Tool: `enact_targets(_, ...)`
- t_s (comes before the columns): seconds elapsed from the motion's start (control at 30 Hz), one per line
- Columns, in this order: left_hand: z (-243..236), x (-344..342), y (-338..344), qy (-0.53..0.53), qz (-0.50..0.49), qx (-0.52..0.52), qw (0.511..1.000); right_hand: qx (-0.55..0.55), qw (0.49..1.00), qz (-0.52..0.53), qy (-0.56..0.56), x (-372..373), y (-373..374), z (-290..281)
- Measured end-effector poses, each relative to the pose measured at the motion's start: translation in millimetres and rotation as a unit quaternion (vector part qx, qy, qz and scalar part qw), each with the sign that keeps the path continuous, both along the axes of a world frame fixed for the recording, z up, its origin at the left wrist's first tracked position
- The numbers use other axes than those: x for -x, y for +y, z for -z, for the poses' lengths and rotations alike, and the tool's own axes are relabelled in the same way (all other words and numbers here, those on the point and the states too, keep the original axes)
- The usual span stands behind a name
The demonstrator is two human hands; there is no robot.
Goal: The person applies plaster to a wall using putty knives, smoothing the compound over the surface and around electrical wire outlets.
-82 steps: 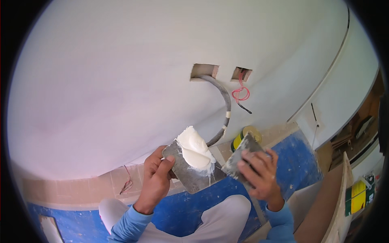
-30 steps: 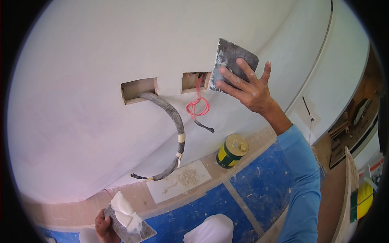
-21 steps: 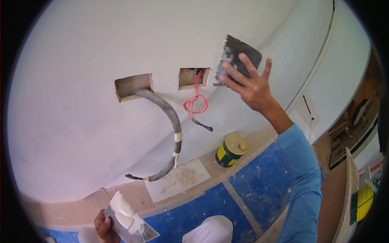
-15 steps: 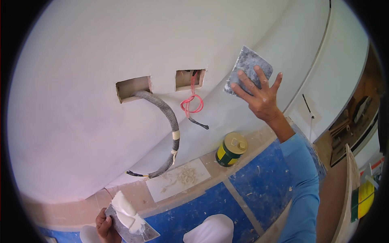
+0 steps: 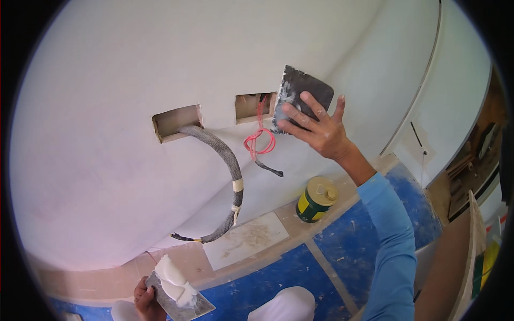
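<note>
My right hand (image 5: 327, 134) has its fingers spread over the back of a dark, flat putty scraper (image 5: 310, 88) streaked with white. The scraper lies at the pale wall (image 5: 107, 69), its left edge beside the right-hand rectangular opening (image 5: 247, 108). The face turned to the wall is hidden. Low on the left, my left hand (image 5: 144, 299) grips a second flat metal scraper (image 5: 201, 306) by its edge. A thick heap of white putty (image 5: 172, 281) lies on that blade.
A grey sleeved cable bundle (image 5: 225, 152) curves down from the left opening (image 5: 179, 116). Looped red wires (image 5: 261, 140) hang from the right one. Below stand a green-and-yellow can (image 5: 317, 200) and a dusty white board (image 5: 249, 241), beside blue floor sheeting (image 5: 257, 291).
My right hand has carried its scraper leftward to the right opening, and the blade has tilted so it looks darker. My left hand still holds the putty-laden scraper. The view has shifted slightly.
</note>
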State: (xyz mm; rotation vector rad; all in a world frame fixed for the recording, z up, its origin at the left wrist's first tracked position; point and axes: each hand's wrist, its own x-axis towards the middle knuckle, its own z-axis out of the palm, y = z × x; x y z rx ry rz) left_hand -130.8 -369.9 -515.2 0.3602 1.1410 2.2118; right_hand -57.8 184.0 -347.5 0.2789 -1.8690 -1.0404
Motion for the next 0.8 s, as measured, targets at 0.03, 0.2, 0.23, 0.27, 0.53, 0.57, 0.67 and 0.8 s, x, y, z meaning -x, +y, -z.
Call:
enact_targets(0.03,-1,-2,5,-0.010,-0.003,0.002,1.000,0.003,1.000,0.004,-0.011,-2,5,-2)
enact_targets(0.2,-2,-7,24,0.019,-0.095,0.013,0.995,-0.003,0.994,0.105,-0.032,-53,42,10)
enact_targets(0.23,-4,-8,24,0.021,-0.095,0.010,0.995,0.014,0.995,0.100,-0.011,-58,36,9)
enact_targets(0.27,-5,-9,23,0.022,-0.093,0.007,0.995,0.031,0.995,0.095,0.009,-65,29,8)
enact_targets(0.53,2,-2,16,0.005,-0.006,-0.039,0.999,0.147,0.982,0.040,0.116,-29,-32,-71)
enact_targets(0.57,2,-1,12,0.001,0.021,-0.053,0.998,0.146,0.979,0.061,0.125,-23,-32,-82)
enact_targets(0.67,10,-1,9,0.021,0.002,-0.051,0.998,0.171,0.973,0.081,0.132,-12,-36,-103)
enact_targets(0.8,15,3,14,0.007,-0.019,-0.026,0.999,0.234,0.968,0.036,0.079,-6,-42,-77)
